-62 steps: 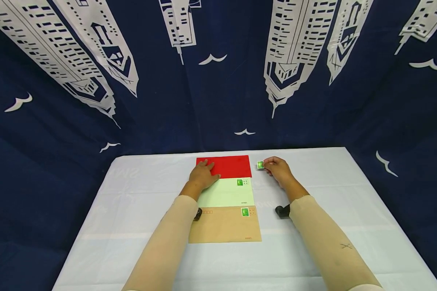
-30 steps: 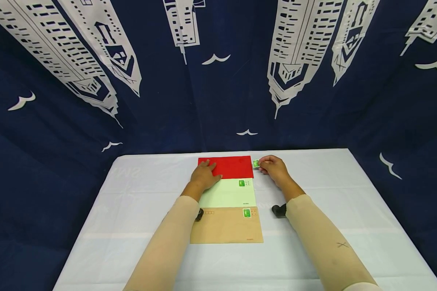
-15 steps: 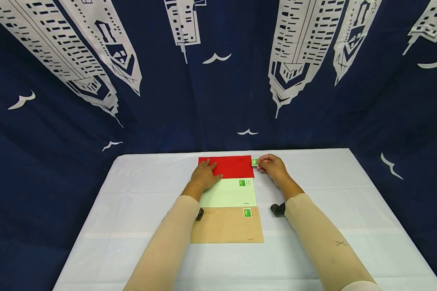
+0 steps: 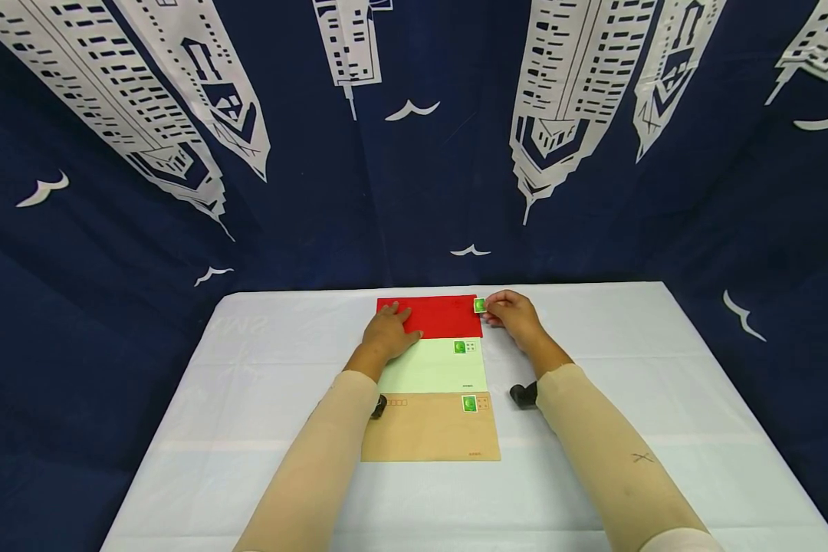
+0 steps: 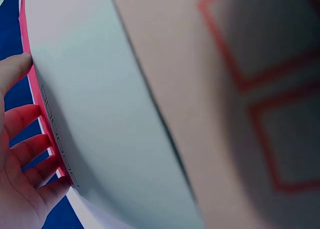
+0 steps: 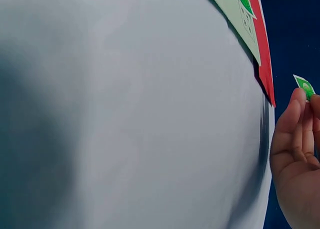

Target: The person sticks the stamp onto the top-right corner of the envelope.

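Note:
My left hand (image 4: 385,333) rests with spread, straight fingers on the left part of a red envelope (image 4: 441,316) at the back of the table. Between thumb and fingertips my right hand (image 4: 517,316) pinches a green postage stamp (image 4: 479,305). In the head view this stamp overlaps the red envelope's upper right edge; the right wrist view shows the stamp (image 6: 305,87) held up off the surface. Below the red envelope lie a pale green envelope (image 4: 428,368) and a brown envelope (image 4: 428,433), each bearing a green stamp near its upper right corner.
A white cloth covers the table (image 4: 276,429). Behind it hangs a dark blue curtain (image 4: 414,192) printed with white buildings and birds. Black wrist cameras, such as the right one (image 4: 524,395), sit under both sleeves.
My right hand has moved left with the stamp, from beside the red envelope to over its right edge. The left hand stays on the red envelope.

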Demonstrator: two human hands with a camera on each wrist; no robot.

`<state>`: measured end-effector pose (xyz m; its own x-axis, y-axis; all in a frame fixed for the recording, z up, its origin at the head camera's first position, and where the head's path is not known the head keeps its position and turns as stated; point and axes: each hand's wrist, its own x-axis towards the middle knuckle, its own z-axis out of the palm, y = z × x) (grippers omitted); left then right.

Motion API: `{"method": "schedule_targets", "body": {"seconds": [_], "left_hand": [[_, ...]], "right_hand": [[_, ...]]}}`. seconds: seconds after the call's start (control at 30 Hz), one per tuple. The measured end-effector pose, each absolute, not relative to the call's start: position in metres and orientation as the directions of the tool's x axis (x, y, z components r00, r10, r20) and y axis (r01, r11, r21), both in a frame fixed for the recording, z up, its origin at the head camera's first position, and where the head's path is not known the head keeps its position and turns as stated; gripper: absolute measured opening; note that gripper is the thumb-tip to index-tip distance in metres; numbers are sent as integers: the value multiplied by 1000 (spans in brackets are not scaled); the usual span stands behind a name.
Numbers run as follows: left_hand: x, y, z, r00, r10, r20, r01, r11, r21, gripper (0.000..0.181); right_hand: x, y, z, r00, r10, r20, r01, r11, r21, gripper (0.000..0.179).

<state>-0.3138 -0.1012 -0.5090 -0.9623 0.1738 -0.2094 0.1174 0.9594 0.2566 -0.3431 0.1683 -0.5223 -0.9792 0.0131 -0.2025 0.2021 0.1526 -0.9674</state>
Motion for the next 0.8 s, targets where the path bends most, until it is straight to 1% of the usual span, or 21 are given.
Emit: {"method": "schedule_targets", "body": {"seconds": [0.23,0.6,0.8], "left_hand": [[-314,-101,-508,-962,173,-209,116,959,259,68],[-314,-101,-509,-965,166,-204,109,958,265,69],[-315,-101,-510,-966,158,-206,100,959,266,69]], "right_hand": [[-347,164,-523,-976,30,-214,216,174,-961,16],[-352,159,-522,-975,26,-220,221,201,-954,23],[-354,155,-523,-978,26,-207,209,184,-960,22]]}}
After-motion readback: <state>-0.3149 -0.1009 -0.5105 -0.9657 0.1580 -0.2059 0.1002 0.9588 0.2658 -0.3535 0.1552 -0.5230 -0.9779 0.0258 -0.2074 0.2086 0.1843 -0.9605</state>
